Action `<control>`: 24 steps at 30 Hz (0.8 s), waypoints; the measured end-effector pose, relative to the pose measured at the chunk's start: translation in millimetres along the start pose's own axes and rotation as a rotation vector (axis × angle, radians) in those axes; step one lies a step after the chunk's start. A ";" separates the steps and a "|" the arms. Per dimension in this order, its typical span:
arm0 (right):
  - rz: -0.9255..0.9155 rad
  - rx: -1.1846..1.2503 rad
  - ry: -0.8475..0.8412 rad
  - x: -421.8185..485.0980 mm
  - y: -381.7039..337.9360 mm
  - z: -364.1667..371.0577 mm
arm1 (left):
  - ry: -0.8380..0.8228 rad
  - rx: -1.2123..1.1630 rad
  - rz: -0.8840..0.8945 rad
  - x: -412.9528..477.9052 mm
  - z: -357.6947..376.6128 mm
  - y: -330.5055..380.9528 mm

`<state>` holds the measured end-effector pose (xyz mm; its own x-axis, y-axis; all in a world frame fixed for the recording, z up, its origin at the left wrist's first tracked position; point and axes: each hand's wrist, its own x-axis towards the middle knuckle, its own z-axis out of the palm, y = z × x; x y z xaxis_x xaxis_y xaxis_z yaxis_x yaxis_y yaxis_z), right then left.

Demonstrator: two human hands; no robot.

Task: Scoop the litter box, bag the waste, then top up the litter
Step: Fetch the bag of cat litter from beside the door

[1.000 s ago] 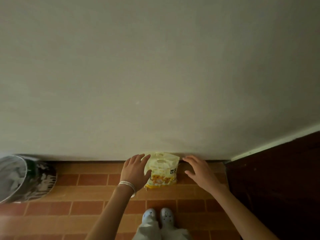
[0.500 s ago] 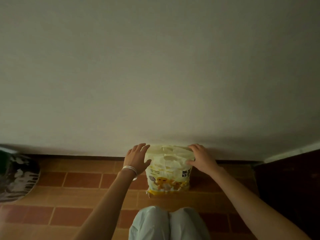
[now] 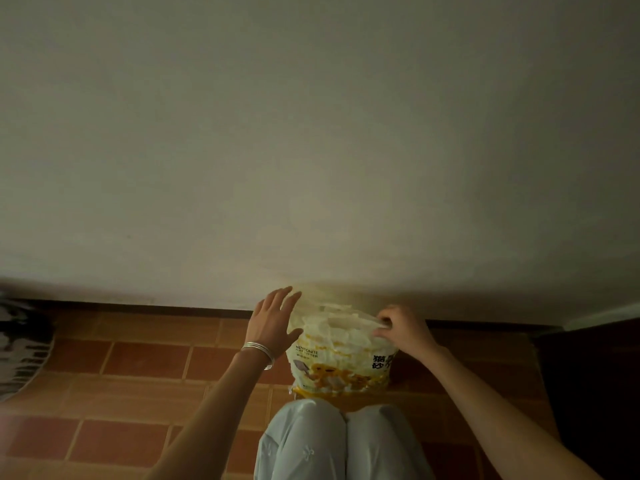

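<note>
Litter bag (image 3: 341, 355), pale yellow with a cartoon print and the words "bentonite cat litter", stands upright on the floor (image 3: 145, 362), against the foot of the wall (image 3: 311, 150) and just in front of the person's knees (image 3: 339, 441). The left hand (image 3: 273, 320) lies flat with straight fingers against the bag's left shoulder, steadying it and gripping nothing. The right hand (image 3: 403, 329) has its fingers curled and pinches the crumpled top edge on the right side.

This looks like the start of the top-up step: getting hold of the bag to lift or open it. A bag of clay litter is likely heavy and slumps, so a pinch on thin plastic may tear or slip. A better hold would be through the cut-out handle near the top, with the flat hand moved under or well round the side before lifting. Whether the top is sealed or already open cannot be told.

Terracotta tiles with pale joints cover the floor, and the wall is plain and off-white with a dark skirting line. The light is dim. Thin silver bangles (image 3: 259, 351) sit on the left wrist. A dark patterned object (image 3: 20, 344) shows at the left edge and a dark panel (image 3: 595, 393) at the right. No litter box is in view.
</note>
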<state>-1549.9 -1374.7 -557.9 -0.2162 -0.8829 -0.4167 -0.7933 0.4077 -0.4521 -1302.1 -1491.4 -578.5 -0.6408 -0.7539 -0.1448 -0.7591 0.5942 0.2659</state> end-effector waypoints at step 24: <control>-0.178 0.116 0.052 -177.3 -204.5 -291.1 | 0.067 -0.197 -0.046 -104.6 -337.0 93.1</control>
<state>-1515.0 -1369.3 -162.1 -0.1097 -0.9531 -0.2820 -0.7516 0.2652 -0.6040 -1267.1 -1451.7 -217.4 -0.5918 -0.7999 -0.0997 -0.7464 0.4972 0.4423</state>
